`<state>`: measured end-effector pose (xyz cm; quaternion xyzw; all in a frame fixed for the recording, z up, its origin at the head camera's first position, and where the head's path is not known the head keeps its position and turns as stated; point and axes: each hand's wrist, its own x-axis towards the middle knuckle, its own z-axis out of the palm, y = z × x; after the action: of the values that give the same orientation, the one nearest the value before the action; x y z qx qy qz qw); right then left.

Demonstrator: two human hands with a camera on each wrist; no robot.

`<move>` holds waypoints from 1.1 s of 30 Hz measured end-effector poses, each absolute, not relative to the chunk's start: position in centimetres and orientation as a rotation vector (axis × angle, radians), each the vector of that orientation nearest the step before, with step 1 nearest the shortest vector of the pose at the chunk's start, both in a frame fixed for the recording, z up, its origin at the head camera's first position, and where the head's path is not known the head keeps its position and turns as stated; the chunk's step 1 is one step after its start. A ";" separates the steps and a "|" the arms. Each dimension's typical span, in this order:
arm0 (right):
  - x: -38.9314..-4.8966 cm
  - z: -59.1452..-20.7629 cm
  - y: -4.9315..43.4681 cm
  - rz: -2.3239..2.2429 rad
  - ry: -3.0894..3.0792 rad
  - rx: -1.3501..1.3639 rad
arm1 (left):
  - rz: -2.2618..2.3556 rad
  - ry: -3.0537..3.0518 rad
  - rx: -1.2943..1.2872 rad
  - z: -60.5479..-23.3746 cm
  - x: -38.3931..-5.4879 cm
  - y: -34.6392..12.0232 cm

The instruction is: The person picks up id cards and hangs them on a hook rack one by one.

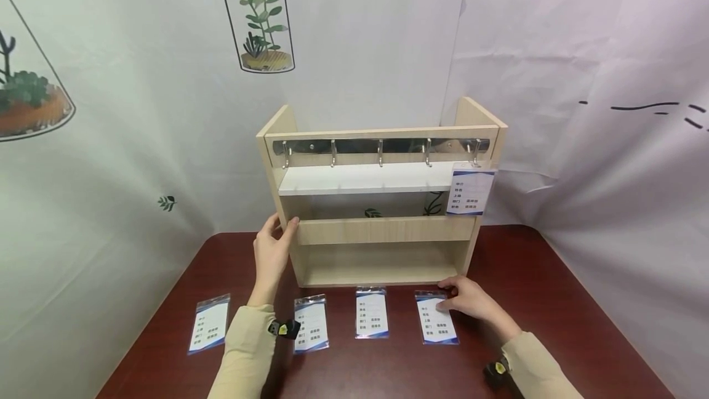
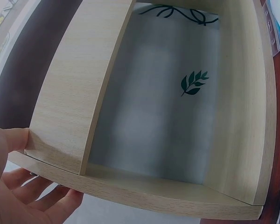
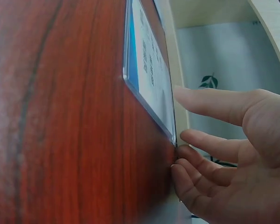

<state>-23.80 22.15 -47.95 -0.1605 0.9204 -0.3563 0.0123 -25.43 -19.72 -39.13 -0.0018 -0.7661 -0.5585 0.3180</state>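
A light wooden rack with a row of metal hooks stands upright on the table. My left hand grips its left side panel, the thumb in front and the fingers behind in the left wrist view. One badge in a clear sleeve hangs from the rightmost hook. My right hand reaches over the upper right corner of a badge lying flat. In the right wrist view its thumb and fingers are spread apart beside the card's edge; whether they touch it is unclear.
More badges lie on the dark red table: one in the middle, another left of it, and one at the far left. Behind the rack hangs a white cloth printed with plants.
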 end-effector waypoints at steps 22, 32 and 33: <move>-23.9 -47.9 21.7 -1.019 2.862 -0.557 | -1.471 -2.015 -0.017 -39.2 -25.3 -19.7; -23.8 -47.5 21.4 -1.032 2.784 -0.539 | -1.470 -2.017 0.004 -39.1 -25.3 -19.6; -23.7 -47.4 21.3 -1.038 2.771 -0.534 | -1.469 -2.018 0.005 -39.1 -25.4 -19.6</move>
<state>-23.72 21.34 -47.43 -0.1773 0.9195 -0.3444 0.0673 -25.36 -19.63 -39.12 0.0019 -0.7667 -0.5581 0.3173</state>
